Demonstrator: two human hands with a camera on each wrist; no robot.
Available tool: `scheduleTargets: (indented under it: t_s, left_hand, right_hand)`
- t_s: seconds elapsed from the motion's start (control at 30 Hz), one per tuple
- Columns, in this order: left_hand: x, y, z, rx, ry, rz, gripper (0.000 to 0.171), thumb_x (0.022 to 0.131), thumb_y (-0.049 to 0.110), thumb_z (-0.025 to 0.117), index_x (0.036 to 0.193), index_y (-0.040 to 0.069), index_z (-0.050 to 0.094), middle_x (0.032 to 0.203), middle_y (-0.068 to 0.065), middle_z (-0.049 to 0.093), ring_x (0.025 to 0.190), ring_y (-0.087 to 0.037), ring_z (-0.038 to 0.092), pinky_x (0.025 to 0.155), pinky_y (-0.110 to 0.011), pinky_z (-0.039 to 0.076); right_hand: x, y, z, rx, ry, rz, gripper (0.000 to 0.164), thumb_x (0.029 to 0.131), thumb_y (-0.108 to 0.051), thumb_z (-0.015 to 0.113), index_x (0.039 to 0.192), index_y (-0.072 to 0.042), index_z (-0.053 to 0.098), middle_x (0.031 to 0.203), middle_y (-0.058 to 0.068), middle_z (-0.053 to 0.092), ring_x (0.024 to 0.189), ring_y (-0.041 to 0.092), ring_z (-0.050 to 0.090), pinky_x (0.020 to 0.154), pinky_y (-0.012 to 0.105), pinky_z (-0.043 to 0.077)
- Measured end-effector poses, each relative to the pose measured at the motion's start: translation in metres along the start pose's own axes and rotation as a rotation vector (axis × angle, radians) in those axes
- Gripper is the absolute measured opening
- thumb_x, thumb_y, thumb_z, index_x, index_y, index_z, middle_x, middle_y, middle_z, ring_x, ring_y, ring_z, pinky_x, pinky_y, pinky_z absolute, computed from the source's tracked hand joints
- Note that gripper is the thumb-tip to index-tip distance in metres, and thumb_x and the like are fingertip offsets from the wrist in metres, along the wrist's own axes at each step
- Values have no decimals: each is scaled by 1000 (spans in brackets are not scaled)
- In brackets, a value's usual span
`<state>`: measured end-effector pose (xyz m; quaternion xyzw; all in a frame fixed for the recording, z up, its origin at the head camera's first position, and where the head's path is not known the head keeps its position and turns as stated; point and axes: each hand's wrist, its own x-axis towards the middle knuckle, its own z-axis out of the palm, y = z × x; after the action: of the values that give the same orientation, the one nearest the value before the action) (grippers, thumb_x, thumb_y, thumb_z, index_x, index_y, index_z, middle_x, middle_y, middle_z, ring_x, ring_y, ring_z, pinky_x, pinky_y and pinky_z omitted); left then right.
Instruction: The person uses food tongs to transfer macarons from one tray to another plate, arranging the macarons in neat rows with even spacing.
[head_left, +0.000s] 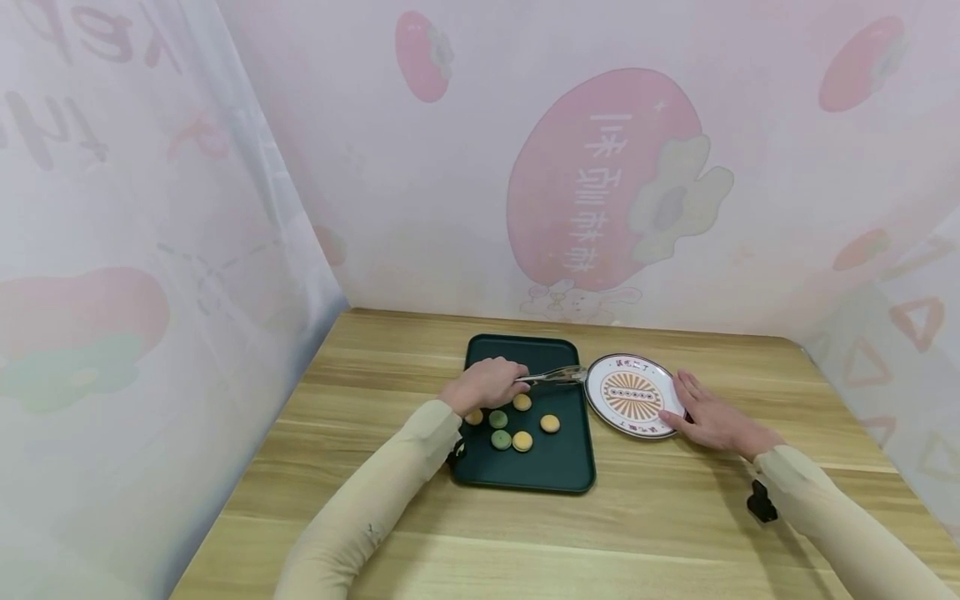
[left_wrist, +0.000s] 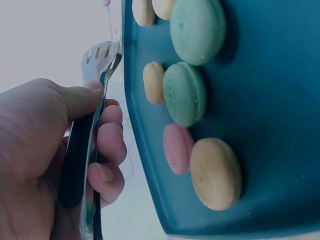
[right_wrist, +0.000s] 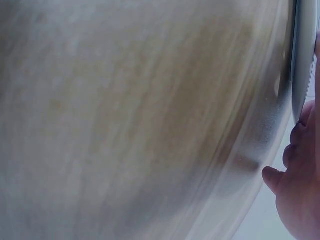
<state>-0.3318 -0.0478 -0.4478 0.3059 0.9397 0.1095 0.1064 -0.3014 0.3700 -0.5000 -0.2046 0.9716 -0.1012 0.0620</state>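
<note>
My left hand (head_left: 491,383) grips metal tongs (head_left: 551,377) with slotted ends, above the dark green tray (head_left: 555,471). Their tips point right and overlap the left rim of the white plate (head_left: 615,417) in the head view. On the tray sit several yellow macarons (head_left: 550,423) and green macarons (head_left: 501,440); a pink macaron (left_wrist: 177,148) shows in the left wrist view. My right hand (head_left: 708,417) rests at the plate's right rim, thumb over the edge and fingers stretched along it. The plate bears an orange sunburst print.
Tray and plate lie side by side on a wood-grain table (head_left: 375,375). Behind it hangs a pale pink curtain (head_left: 465,208) printed with strawberries, and another white curtain (head_left: 187,208) borders the left side.
</note>
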Motion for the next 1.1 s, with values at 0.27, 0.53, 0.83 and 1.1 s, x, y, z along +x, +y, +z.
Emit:
scheduleTargets:
  t_s: [0.27,0.53,0.83,1.1]
  left_hand:
    - [6,7,1,8,16,10,23,104,35,47,101,18,62,69,4,50,56,-11,48,53,-23,38]
    - [14,13,4,31,28,49,26,105,34,46,105,16,64,70,4,50,58,-11,50,56,-24,38]
    - [25,24,1,25,9,46,26,104,35,47,106,16,65,71,2,54,56,-11,51,54,-24,39]
    - [44,36,7,57,10,51,23,103,35,49,108,20,65,75,4,56,62,-11,53,56,-25,40]
  right_hand:
    - [1,6,3,-4,1,-12,92,99,-54,47,150,15,12,159,34,6,147,51,11,114,62,19]
    - [0,4,1,11,-4,-9,95,98,-55,49,150,14,11,159,34,6,147,50,11,114,63,20]
    - [-2,3,0,-10,9,-7,94,97,-56,48,150,14,14,159,34,9,147,50,13,114,61,22]
    - [-3,2,1,-4,4,1,93,98,-57,46,151,13,14,159,33,8,148,49,13,114,61,21]
